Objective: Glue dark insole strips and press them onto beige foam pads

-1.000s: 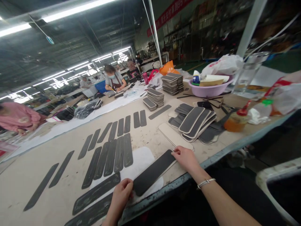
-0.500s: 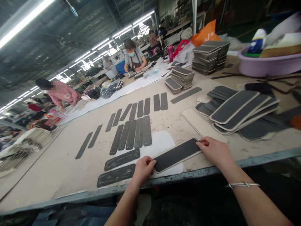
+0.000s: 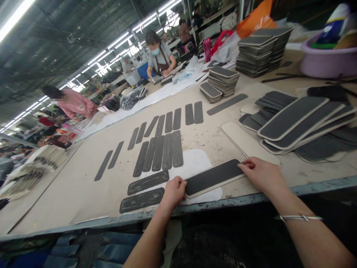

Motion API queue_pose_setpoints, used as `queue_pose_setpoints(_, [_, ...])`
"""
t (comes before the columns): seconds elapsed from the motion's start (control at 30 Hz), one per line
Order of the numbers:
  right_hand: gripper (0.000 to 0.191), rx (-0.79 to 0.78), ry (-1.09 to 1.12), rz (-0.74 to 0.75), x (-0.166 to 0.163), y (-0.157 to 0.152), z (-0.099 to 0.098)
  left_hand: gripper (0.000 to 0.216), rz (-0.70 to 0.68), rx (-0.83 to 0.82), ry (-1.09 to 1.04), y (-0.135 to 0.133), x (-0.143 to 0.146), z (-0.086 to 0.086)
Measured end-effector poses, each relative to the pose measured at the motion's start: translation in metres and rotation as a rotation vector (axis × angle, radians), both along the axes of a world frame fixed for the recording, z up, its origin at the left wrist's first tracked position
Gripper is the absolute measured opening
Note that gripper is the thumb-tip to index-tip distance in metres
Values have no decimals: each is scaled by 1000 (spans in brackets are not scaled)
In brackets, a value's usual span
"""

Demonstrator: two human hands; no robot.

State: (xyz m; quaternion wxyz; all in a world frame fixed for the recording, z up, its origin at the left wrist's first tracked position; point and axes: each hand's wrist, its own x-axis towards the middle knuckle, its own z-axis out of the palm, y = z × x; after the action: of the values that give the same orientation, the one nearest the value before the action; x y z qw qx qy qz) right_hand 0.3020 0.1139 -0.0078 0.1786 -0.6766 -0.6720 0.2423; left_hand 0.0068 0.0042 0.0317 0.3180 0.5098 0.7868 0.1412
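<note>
A long dark panel with rounded corners and a cream border (image 3: 213,178) lies near the table's front edge, partly over a white sheet (image 3: 192,158). My left hand (image 3: 175,191) pinches its left end between thumb and fingers. At the opposite end my right hand (image 3: 260,173) grips the upper right corner the same way. Left of the panel are two dark strips with wet-looking streaks, the nearer strip (image 3: 142,200) close to my left wrist. A row of streaked dark strips (image 3: 158,152) lies just beyond them. Beside my right hand rests a plain cream panel (image 3: 248,143).
Bordered panels (image 3: 295,119) are piled loosely at right. Taller stacks (image 3: 256,54) stand behind, near a purple basin (image 3: 329,61). Layered cream pieces (image 3: 33,171) lie at far left. Two people, one in a pink top (image 3: 75,104), work across the table (image 3: 69,201).
The view has shifted slightly, so the table's contents sit a little differently in frame. Both hands keep their hold on the panel's ends, with hardly any movement relative to the table.
</note>
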Motion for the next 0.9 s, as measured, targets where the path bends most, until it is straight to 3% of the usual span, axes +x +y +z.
queue_pose_setpoints(0.6, [18, -20, 31, 32, 0, -1, 9, 19, 49, 14, -42, -2, -1, -4])
queue_pose_setpoints(0.7, [20, -4, 28, 32, 1, 0, 5, 14, 29, 117, 2, -11, 1, -6])
queue_pose_setpoints(0.9, [22, -48, 50, 11, 4, 3, -4, 21, -127, 548, 99, -47, 2, -23])
